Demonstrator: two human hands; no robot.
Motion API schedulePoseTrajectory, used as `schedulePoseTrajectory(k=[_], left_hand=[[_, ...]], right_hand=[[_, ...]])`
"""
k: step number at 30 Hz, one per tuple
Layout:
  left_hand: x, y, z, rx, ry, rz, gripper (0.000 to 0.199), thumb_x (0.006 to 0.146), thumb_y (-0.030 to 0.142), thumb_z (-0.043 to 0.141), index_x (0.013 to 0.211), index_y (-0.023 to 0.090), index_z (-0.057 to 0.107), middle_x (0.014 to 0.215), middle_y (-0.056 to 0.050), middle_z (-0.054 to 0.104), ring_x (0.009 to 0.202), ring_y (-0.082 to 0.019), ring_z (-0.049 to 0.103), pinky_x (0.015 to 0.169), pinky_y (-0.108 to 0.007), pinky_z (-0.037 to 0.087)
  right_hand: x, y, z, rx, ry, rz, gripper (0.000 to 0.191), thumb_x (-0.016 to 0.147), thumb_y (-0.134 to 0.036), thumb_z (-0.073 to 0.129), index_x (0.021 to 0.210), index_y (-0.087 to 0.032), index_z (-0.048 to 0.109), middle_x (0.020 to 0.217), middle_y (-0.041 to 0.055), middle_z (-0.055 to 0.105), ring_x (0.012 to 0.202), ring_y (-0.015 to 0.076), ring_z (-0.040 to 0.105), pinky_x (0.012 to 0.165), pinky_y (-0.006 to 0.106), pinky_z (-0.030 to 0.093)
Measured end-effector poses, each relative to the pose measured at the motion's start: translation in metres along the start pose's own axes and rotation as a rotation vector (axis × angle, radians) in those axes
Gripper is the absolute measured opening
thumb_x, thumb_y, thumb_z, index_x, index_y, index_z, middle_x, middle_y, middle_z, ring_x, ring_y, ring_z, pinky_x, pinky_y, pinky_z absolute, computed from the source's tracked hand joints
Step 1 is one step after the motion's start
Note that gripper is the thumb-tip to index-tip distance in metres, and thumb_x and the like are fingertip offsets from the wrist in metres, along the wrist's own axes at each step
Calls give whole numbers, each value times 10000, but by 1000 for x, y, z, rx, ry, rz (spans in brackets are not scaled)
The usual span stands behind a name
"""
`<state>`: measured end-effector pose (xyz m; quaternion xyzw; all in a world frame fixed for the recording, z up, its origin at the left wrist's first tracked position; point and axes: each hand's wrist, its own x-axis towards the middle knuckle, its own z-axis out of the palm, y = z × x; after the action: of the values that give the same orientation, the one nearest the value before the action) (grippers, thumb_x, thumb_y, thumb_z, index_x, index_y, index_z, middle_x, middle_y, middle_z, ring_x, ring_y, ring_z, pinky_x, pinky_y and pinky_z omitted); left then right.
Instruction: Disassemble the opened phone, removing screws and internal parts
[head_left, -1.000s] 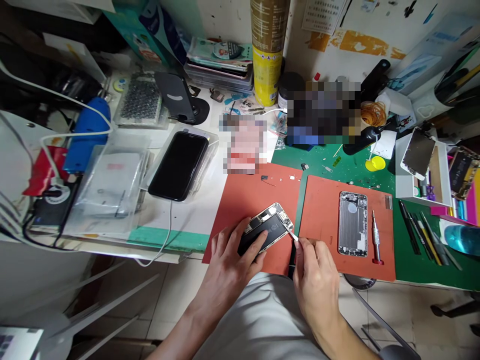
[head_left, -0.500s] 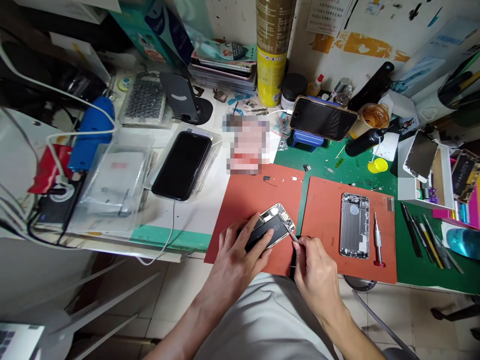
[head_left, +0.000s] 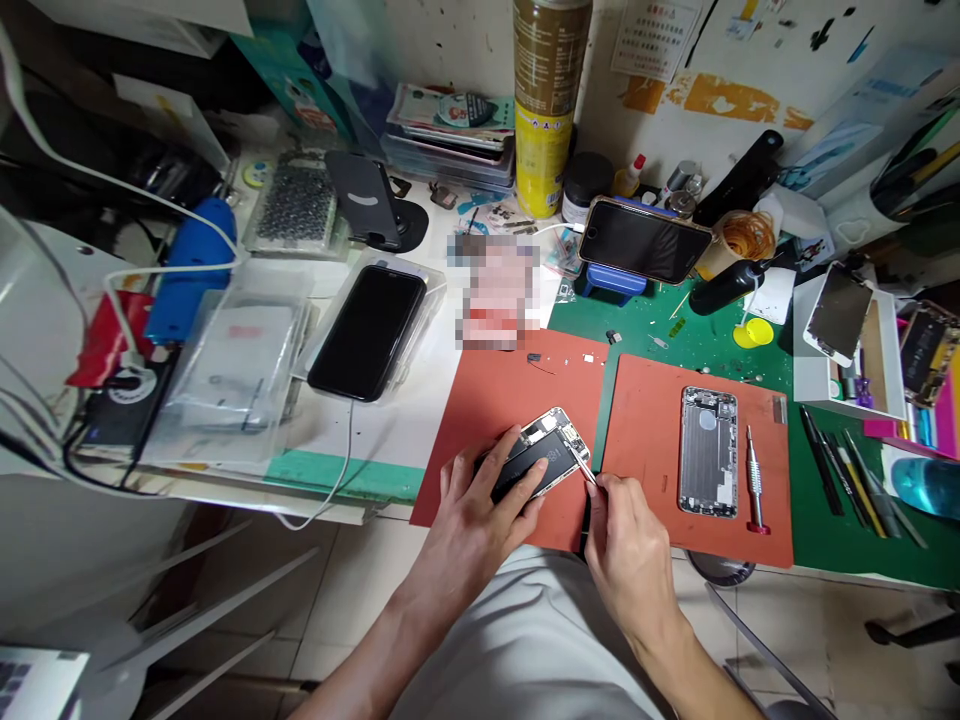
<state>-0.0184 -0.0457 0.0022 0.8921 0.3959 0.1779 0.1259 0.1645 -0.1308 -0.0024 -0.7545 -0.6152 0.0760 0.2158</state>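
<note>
An opened smartphone (head_left: 553,452), its black battery and circuit boards exposed, lies tilted on the left orange mat (head_left: 469,395). My left hand (head_left: 478,515) is closed round its lower left part, with fingers lying over the battery. In my right hand (head_left: 628,540) I pinch slim metal tweezers (head_left: 584,465), whose tips touch or hover just over the phone's right end; contact cannot be made out. To the right, an empty silver phone housing (head_left: 708,452) rests on the second orange mat (head_left: 645,400). Beside that housing is a small screwdriver (head_left: 755,485) with a red cap.
A black phone (head_left: 367,332) lies on a clear case at left. Another phone (head_left: 643,240) leans on a blue stand behind the mats. Pens and tools (head_left: 855,475) lie at right, near a white box (head_left: 892,350). A tall spray can (head_left: 546,120) stands at the back.
The tweezers and my right hand have shifted very slightly, and the tweezers now catch more light. My left hand and the opened phone stay in place.
</note>
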Motion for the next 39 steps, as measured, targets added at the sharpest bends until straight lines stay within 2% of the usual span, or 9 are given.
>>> schedulePoseTrajectory(k=[9,24,39], left_hand=[[0,0,0,-28,11,-5,400,939,167,706,1326,271,695,1535,-154,541,1189,-335,561,939,-522,570],[-1,-1,3,-40,21,-8,369,972,187,670,1333,261,687,1542,-160,532,1196,-333,558,951,-534,563],[-1,-1,3,-45,23,-3,393,949,174,696,1331,267,688,1538,-164,533,1208,-341,555,956,-543,560]], right_hand=[[6,-3,-1,-33,-10,49,210,1105,-254,431,973,-191,580,828,36,588,654,175,569,576,294,385],[6,-4,3,-33,-24,70,206,1105,-224,374,964,-212,523,794,15,600,578,162,556,521,294,332],[4,-6,5,-70,-46,99,239,1131,-267,329,996,-218,520,840,25,606,641,185,605,556,301,379]])
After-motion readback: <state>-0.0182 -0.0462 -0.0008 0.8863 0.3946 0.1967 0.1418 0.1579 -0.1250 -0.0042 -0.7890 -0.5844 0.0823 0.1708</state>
